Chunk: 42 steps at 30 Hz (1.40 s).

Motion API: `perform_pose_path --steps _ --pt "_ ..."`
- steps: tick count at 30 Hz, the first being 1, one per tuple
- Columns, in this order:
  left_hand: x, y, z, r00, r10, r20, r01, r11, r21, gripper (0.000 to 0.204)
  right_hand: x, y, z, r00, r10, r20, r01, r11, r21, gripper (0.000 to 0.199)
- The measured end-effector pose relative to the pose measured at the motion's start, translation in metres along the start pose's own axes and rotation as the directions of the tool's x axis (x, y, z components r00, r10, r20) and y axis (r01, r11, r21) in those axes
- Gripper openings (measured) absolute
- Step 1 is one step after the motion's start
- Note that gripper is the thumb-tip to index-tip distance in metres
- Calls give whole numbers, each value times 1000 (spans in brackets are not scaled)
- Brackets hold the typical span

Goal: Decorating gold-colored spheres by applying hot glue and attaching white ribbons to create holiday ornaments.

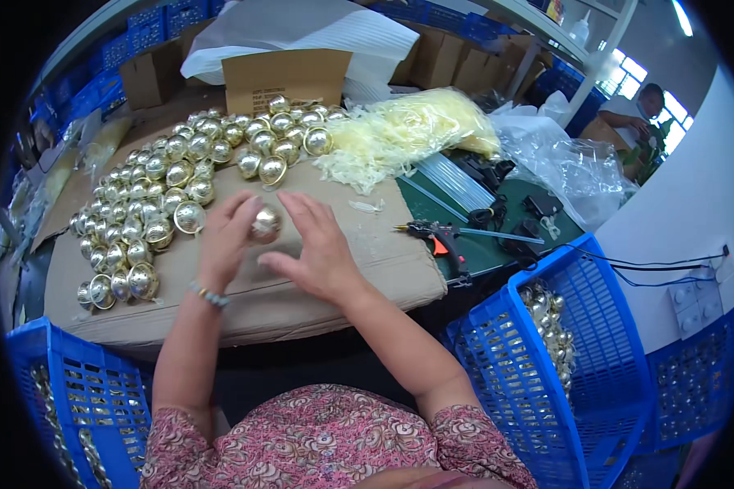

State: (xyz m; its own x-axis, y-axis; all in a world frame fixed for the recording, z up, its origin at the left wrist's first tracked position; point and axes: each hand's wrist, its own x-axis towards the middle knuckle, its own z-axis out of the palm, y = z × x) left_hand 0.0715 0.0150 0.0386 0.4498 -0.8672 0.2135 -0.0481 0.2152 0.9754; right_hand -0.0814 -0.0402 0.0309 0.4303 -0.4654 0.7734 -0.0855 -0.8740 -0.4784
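At the far left, below the cardboard sheet [245, 310], stands a blue basket [73, 383] with more gold pieces showing through its mesh. On the left half of the cardboard sheet lies a wide spread of gold bells [151, 204], packed close and touching one another.

Near the middle of the sheet, the left hand [224, 240] and the right hand [322, 248] meet around a single bell [265, 224]. The left hand's fingers curl against its left side; the right hand's thumb and forefinger pinch its right side, the other fingers fanned out above. The bell sits just off the sheet, held between both hands.

Behind the sheet's far right corner lies a pile of pale plastic strips [400, 134]. Right of the sheet, a glue gun [440, 236] rests on the green mat [481, 253], its tip pointing toward the cardboard. Further right stands another blue basket [563, 367] holding bells.

The round, smooth bell could slip from so light a pinch and roll into the packed spread. A wrist swung rightward could brush the glue gun's nozzle.
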Motion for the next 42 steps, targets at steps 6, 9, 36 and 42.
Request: perform_pose_path --steps 6,9,36,42 --pt "25 -29 13 973 -138 183 168 973 -160 39 1 31 12 990 140 -21 -136 981 138 48" --pt "22 -28 17 975 -183 124 207 951 -229 35 1 42 7 977 213 -12 -202 940 275 42" --pt "26 -59 -8 830 -214 515 517 641 -567 37 -8 45 15 955 282 -87 -235 904 357 19" --pt "37 -46 2 873 -231 429 464 664 -587 43 -9 52 -1 851 525 -15 -365 611 703 14"
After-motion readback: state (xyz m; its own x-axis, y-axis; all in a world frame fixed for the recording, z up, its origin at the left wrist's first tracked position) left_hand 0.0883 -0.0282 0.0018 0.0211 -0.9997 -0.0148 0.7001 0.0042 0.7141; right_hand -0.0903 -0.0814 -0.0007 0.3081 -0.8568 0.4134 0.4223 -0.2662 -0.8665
